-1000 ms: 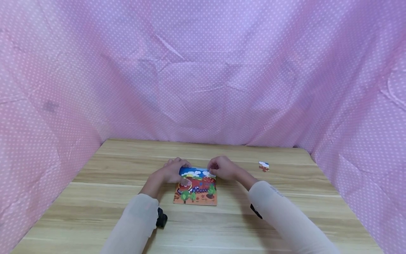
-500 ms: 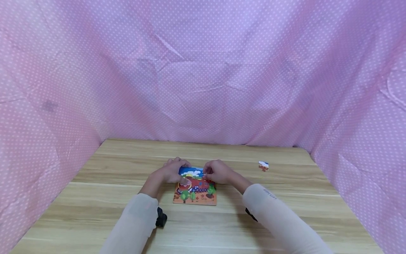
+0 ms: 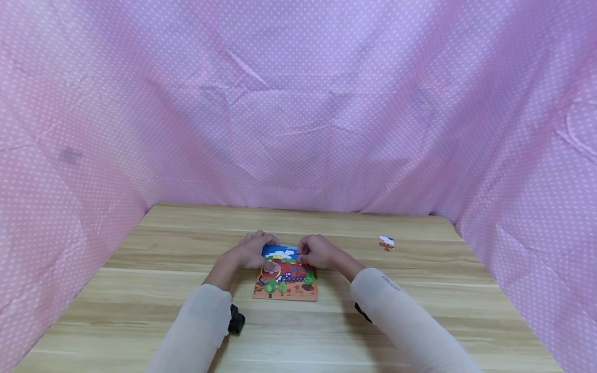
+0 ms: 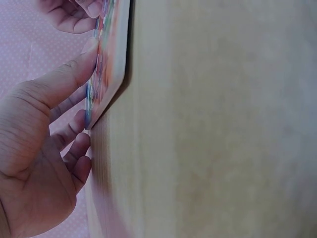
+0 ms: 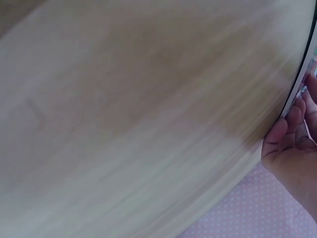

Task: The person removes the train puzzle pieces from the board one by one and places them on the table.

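Note:
A jigsaw puzzle (image 3: 286, 290) with a red train, green trees and a cloudy blue sky lies flat on the table. My left hand (image 3: 249, 252) holds its left side, the thumb (image 4: 81, 67) on the picture and the fingers at the edge. Over the puzzle's upper right part is my right hand (image 3: 318, 252), thumb and forefinger pinching a small puzzle piece, of which only a bit of white and blue shows. The right wrist view has the curled fingers (image 5: 277, 134) of this hand along the puzzle's edge. That hand hides the upper right corner.
One loose puzzle piece (image 3: 386, 242), white, blue and brown-red, lies to the right on the wooden table (image 3: 186, 228). Pink dotted cloth (image 3: 298, 129) hangs round the back and sides. Each wrist carries a black camera (image 3: 236, 319) under the sleeve.
My right hand has moved left and slightly down, from the puzzle's right edge inward over the picture. The left hand stays in its place on the puzzle.

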Available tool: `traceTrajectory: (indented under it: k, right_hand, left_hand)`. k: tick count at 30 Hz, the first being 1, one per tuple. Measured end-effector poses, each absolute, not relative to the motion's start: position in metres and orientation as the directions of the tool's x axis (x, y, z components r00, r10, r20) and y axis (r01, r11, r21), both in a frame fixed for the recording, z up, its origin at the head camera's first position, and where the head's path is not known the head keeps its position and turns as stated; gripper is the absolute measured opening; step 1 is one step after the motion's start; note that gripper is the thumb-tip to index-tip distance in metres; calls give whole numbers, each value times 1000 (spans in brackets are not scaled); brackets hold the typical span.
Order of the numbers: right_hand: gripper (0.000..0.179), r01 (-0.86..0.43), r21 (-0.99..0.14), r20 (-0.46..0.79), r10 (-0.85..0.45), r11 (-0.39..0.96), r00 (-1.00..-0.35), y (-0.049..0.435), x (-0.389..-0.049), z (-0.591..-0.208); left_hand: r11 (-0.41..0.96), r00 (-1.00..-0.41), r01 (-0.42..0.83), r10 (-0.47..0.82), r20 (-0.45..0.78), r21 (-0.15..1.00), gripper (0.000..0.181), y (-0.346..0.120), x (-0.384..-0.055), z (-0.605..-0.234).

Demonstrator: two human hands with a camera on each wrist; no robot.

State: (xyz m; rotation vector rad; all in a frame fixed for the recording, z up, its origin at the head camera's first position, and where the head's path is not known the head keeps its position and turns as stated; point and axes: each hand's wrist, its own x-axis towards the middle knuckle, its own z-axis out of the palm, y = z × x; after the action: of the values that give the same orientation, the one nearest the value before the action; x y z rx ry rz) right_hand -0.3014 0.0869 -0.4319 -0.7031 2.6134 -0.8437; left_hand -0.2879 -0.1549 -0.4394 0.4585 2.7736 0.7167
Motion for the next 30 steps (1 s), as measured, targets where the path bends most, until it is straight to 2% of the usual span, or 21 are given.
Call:
traceTrajectory:
  k: [9, 23, 30]
  right_hand:
    - [7, -335, -637, -152, -539, 694, -829, 88, -302, -433]
    - [7, -338, -640, -146, -541, 690, -828, 89, -301, -433]
    - [7, -348, -626, -147, -544, 698, -826, 88, -303, -432]
  left_hand:
    - [824, -920, 246, 363, -144, 510, 59, -154, -286, -439]
    - [811, -919, 257, 373, -126, 525, 42, -154, -283, -441]
    - [810, -920, 264, 375, -117, 523, 40, -155, -284, -442]
